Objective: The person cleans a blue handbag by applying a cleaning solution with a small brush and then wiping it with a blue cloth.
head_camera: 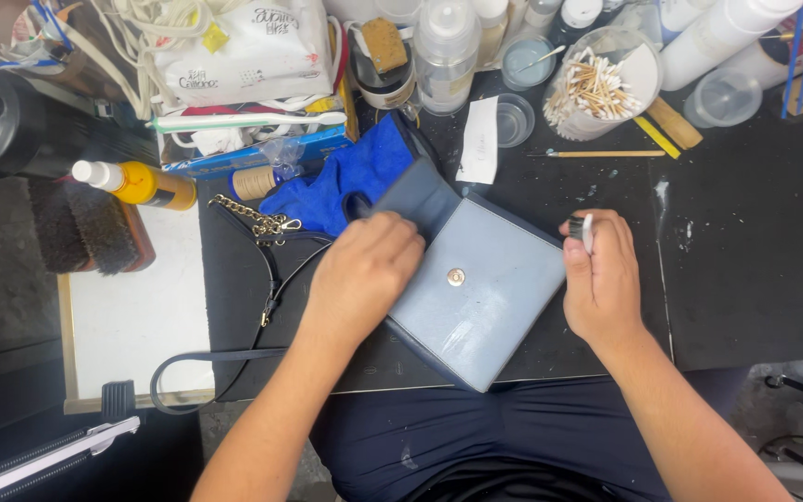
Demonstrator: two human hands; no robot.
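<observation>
A small grey-blue leather handbag point(490, 307) lies on the black work mat point(755, 251), its flap folded back and a round metal snap showing. My left hand point(364, 270) presses on the bag's left edge by the flap. Its strap with a gold chain point(257, 218) trails off to the left. My right hand point(601, 279) hovers beside the bag's right corner, gripping a small dark-capped bottle and a white stick point(583, 230) between the fingers. A blue cloth point(350, 177) lies just behind the bag.
The back of the bench is crowded: a tub of cotton swabs point(597, 84), plastic bottles and cups, a tissue pack point(243, 46), a thin brush point(606, 153), an orange bottle point(141, 183) and a shoe brush point(85, 228) at left. A white board point(136, 307) lies left.
</observation>
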